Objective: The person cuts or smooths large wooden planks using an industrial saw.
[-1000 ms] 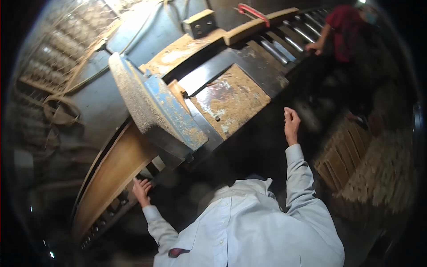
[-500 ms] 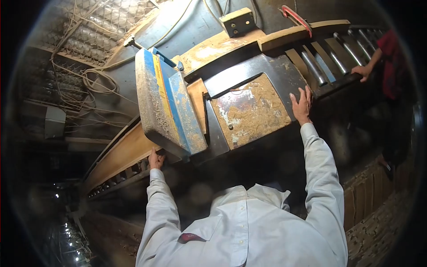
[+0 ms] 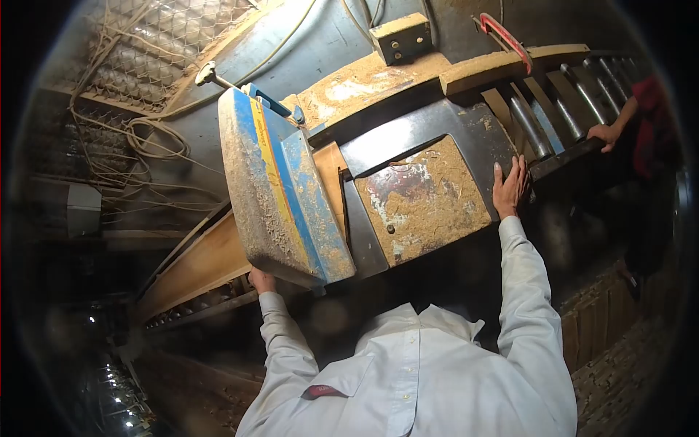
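Observation:
A big sawdust-covered machine fills the view, with a blue and yellow housing (image 3: 280, 193) and a dark table carrying a rusty plate (image 3: 426, 200). My right hand (image 3: 510, 188) lies flat, fingers spread, on the table's right edge beside the plate. My left hand (image 3: 261, 280) reaches under the housing's lower end, against a long wooden plank (image 3: 200, 266) on the roller bed; the housing hides its fingers. I wear a pale long-sleeved shirt.
Metal rollers (image 3: 542, 109) run off to the upper right, where another person in red rests a hand (image 3: 604, 134) on the rail. A switch box (image 3: 400, 38), a red handle (image 3: 506, 33), loose cables (image 3: 138, 138) and wire mesh lie behind. Stacked wood (image 3: 619, 342) sits lower right.
My right hand rose from mid-air onto the machine table's right edge. My left hand slid up along the plank under the blue housing. The view tilted upward.

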### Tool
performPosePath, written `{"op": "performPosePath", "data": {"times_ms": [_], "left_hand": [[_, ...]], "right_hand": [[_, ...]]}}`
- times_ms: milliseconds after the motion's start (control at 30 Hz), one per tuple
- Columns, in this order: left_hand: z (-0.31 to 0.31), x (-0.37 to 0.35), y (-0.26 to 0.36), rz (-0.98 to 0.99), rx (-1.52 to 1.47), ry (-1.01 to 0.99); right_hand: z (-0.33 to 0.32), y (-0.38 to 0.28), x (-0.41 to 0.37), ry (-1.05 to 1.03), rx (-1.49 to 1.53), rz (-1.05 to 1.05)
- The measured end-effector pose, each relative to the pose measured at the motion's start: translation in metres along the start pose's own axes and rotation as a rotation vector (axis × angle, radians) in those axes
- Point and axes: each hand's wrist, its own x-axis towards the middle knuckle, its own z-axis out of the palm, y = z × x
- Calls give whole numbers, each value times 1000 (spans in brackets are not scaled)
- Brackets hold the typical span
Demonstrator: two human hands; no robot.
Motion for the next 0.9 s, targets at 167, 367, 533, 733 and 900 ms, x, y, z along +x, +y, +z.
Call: {"op": "performPosePath", "data": {"times_ms": [167, 367, 533, 733, 900], "left_hand": [[-14, 13, -14, -393, -988, 101], [-14, 23, 24, -495, -800, 148], [-6, 25, 42, -535, -713, 171], [-3, 4, 43, -552, -680, 195], [-10, -10, 40, -563, -645, 187]], "right_hand": [[3, 5, 4, 13, 117, 7], [3, 7, 3, 17, 121, 38], [0, 4, 5, -9, 86, 73], [-2, 5, 9, -5, 120, 54], [1, 5, 6, -19, 49, 53]]}}
